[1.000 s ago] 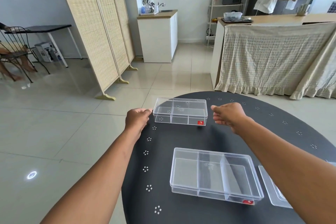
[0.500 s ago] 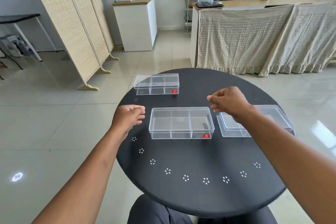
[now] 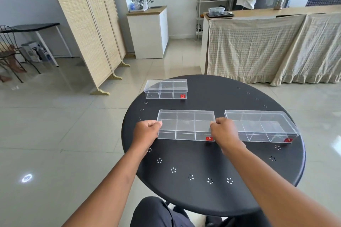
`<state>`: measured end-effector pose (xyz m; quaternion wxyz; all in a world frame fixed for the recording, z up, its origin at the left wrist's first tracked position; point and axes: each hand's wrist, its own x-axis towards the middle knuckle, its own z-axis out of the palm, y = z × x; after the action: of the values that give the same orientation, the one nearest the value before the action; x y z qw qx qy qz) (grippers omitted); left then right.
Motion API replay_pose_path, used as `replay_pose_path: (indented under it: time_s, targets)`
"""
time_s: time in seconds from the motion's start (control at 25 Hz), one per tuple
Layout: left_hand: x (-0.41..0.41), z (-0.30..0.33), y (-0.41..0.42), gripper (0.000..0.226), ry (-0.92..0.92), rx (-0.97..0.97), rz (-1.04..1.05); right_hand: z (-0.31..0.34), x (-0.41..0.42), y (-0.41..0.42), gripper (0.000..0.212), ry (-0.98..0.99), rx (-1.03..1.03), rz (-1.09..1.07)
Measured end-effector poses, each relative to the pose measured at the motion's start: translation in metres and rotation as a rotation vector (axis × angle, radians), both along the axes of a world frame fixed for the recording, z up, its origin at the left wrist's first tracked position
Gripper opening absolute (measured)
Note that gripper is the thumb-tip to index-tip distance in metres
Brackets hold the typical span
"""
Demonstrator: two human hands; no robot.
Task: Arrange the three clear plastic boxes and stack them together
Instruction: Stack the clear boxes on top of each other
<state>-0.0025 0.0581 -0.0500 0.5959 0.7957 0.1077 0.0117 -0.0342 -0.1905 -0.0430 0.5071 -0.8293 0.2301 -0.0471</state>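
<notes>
Reaching out from the near edge of the round black counter (image 3: 212,167), both forearms stretch forward, the left hand (image 3: 146,132) curled on the left end of the middle clear box (image 3: 185,125) and the right hand (image 3: 224,131) curled on its right end, each grip clasping that box between them at the counter's centre. Just beside it toward the right edge sits a second clear box (image 3: 262,127), partly hidden behind the right hand, while the third, smaller clear box (image 3: 166,88) rests apart at the far left edge, all three lying flat, none stacked.
</notes>
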Motion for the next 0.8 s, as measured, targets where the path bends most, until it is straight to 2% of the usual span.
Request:
replay_pose_path:
  time_s: [0.08,0.2,0.32,0.6,0.8]
  targets:
    - [0.005,0.0,0.007,0.023,-0.036,0.012,0.045,-0.007,0.009,0.008,0.015,-0.022,0.085,-0.035]
    - [0.021,0.009,0.023,0.017,-0.062,0.016,0.098,-0.003,0.03,0.02,0.025,-0.106,0.218,-0.086]
    - [0.051,0.019,0.041,0.017,-0.092,0.001,0.142,0.01,0.062,0.034,0.02,-0.152,0.309,-0.118]
    - [0.108,0.013,0.055,0.018,-0.06,-0.025,0.159,0.007,0.122,0.047,0.021,-0.084,0.371,-0.127]
    - [0.128,-0.006,0.056,0.01,-0.039,-0.052,0.142,-0.011,0.139,0.043,0.017,-0.058,0.4,-0.122]
